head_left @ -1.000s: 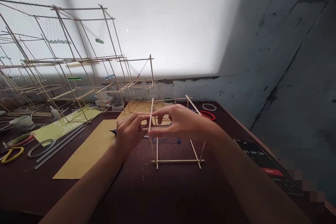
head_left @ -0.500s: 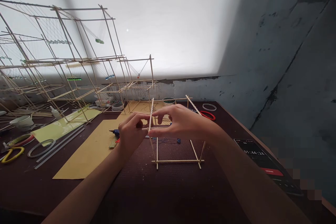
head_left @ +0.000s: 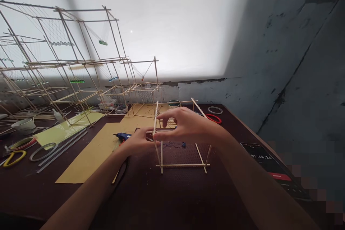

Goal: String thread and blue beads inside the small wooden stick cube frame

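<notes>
A small open frame of thin wooden sticks [head_left: 183,165] stands on the dark table in front of me. My right hand [head_left: 188,125] is curled at its left side, with the thumb and a fingertip against a slanting top stick. From the left, my left hand [head_left: 140,140] grips around the joint just below, its fingertips partly hidden by the sticks. Behind that wrist lies a blue glue gun [head_left: 122,136]. Inside the frame, dark thread and a small blue bead-like piece [head_left: 183,144] are visible.
Tall stick frames with hanging beads [head_left: 78,61] fill the back left. Yellow cardboard [head_left: 88,161], clear glue sticks [head_left: 63,149], yellow-handled scissors [head_left: 14,158] and a white cup [head_left: 24,125] lie to the left. A phone [head_left: 265,161] showing a timer lies near the right edge, beside the wall.
My left hand has shifted down, turning flatter with its fingers stretched farther toward the joint. More of the glue gun shows now. The right hand and the stick frame have stayed nearly still.
</notes>
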Tool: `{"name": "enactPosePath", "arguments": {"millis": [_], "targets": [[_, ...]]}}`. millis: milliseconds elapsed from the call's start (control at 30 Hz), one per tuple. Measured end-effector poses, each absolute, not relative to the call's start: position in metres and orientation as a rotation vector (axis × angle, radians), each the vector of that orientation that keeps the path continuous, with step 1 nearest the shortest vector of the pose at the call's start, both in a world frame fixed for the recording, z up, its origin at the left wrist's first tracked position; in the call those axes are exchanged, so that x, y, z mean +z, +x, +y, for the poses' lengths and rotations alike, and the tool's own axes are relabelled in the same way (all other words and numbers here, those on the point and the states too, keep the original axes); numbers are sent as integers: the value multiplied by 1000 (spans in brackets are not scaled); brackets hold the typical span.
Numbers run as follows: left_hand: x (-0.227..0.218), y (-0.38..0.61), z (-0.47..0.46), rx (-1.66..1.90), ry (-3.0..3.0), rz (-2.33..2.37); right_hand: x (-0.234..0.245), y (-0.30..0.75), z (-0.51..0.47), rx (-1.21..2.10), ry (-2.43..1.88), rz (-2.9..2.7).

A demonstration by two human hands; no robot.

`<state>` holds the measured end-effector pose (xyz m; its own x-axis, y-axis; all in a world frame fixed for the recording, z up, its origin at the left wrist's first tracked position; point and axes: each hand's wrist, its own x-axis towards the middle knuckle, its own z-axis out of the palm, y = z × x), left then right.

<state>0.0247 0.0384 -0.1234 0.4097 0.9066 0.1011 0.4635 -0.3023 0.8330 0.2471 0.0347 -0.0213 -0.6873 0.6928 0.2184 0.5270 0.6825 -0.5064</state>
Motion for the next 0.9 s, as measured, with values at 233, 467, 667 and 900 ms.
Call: {"name": "enactPosePath", "arguments": {"millis": [233,467,667,900], "targets": [[-134,39,45,694,2024,1268,-21,245,34,556,-956,-2503],[-131,50,39,839,1875,1146,-22,246,35,579,-952,-2492],[-141,54,39,1003,1584,1082,-15,251,31,454,-956,-2500],[-154,54,39,1114,1277,1066,5,280,35,210,-1100,-2339]]}}
